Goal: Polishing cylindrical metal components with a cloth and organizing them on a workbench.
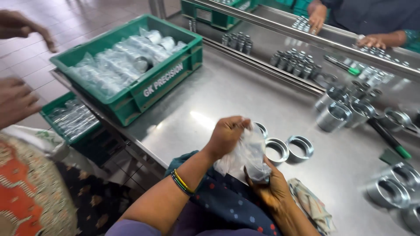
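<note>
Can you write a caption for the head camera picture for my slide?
Left hand and right hand hold a clear plastic bag beside metal rings on a steel table.

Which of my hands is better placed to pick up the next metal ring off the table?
Probably the left hand: it only pinches the top of the plastic bag and sits beside the rings, while the right hand cradles the bagged part from below.

Bright even light; glare patch on steel table (205,120); motion blur, edges stretched.
</note>
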